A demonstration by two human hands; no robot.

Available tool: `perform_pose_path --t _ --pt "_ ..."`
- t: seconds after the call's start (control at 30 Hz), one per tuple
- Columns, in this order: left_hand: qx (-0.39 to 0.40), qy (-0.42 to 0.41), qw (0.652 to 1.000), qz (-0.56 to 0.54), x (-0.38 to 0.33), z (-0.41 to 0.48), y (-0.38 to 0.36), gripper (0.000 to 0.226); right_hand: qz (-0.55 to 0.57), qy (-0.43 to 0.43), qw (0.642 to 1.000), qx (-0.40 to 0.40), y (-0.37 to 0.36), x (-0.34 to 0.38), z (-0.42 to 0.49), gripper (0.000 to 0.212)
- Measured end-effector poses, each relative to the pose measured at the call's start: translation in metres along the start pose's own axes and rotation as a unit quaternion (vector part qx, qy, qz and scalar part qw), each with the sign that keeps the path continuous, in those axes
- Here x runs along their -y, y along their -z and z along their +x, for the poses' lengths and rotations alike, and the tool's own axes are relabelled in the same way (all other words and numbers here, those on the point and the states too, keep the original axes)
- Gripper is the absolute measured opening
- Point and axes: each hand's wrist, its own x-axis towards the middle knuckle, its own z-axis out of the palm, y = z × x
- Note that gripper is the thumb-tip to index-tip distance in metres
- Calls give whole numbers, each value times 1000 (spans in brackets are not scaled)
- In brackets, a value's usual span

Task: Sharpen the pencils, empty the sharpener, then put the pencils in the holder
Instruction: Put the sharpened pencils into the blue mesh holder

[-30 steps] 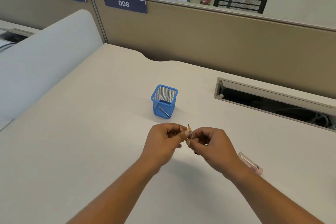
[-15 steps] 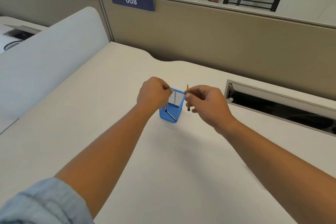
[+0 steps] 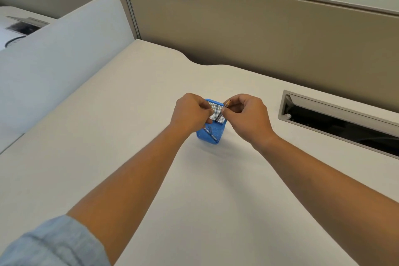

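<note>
A blue mesh pencil holder (image 3: 212, 136) stands on the white desk (image 3: 133, 136), partly hidden by both hands. My right hand (image 3: 248, 117) pinches a dark pencil (image 3: 222, 113) with its sharpened tip up; its lower end dips into the holder's mouth. My left hand (image 3: 190, 112) is pinched over the holder's left rim on what looks like a second dark pencil (image 3: 216, 114) hanging inside. One more pencil (image 3: 209, 133) lies slanted at the holder's bottom, seen through the mesh. No sharpener is in view.
An open cable slot (image 3: 328, 123) is sunk into the desk to the right. A tan partition (image 3: 259, 34) with labels 007 and 008 closes the back. A white curved divider (image 3: 64, 54) borders the left side.
Both hands moved away from me, from in front of the holder to above it. The right hand's pencil has since tilted and dropped lower into the holder's mouth.
</note>
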Motion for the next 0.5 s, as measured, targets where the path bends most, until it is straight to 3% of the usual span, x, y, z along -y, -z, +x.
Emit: perform_pose_path --t 0.3,0.5 --pt "-64 -44 997 -17 7 0 2 11 -110 40 993 33 -7 3 9 9" --pt "-64 -36 996 -60 17 -7 0 12 -125 39 991 31 -13 -2 9 11"
